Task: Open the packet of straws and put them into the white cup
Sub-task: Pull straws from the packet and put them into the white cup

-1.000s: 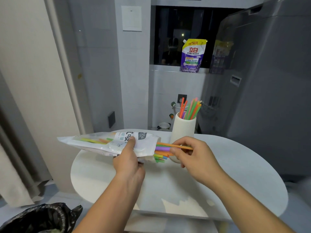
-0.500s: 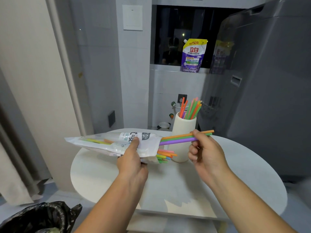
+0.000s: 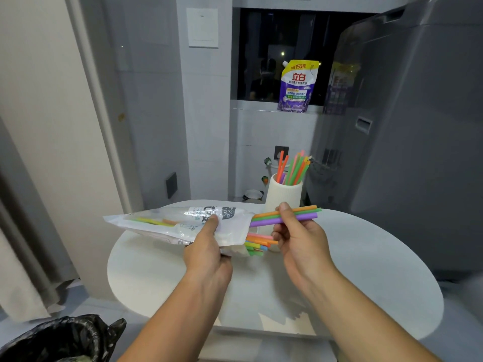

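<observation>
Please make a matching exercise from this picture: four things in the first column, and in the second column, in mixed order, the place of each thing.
Things:
1. straw packet
2. three pulled-out straws
3. white cup
4. purple pouch

Places:
A. on the window ledge
B. standing on the round table, straws inside
C. in the left hand
D. in the right hand

Pairs: 1-C, 2-D, 3-B, 4-A
</observation>
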Demonstrator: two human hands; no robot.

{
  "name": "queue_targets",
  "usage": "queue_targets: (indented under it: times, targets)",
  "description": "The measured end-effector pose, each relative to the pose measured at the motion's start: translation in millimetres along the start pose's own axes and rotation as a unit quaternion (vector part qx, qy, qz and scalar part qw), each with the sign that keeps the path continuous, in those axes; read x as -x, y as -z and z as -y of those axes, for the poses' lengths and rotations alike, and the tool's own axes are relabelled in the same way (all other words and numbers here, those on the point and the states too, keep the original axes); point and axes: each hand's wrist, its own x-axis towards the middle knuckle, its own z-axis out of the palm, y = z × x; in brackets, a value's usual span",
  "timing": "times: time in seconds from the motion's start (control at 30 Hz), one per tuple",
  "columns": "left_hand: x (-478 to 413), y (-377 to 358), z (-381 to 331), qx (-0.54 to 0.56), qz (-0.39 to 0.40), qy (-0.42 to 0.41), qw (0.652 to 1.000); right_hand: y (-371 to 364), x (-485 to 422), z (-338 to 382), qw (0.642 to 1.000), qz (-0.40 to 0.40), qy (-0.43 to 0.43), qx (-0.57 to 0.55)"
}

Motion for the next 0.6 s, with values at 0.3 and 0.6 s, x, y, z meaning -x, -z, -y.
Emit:
queue_targets:
  times: [0.3,0.6]
  targets:
    - [-1.3,0.5,-8.2,0.009,0.012,0.015,1.000,2.5,-6.2,17.4,0.987,-0.008,0.085,0.133]
    - [-7.1,0.0,-17.3,0.030,-0.006,0.007,1.000,10.8,-11.6,66.3,0.946,-0.013,0.179,0.269]
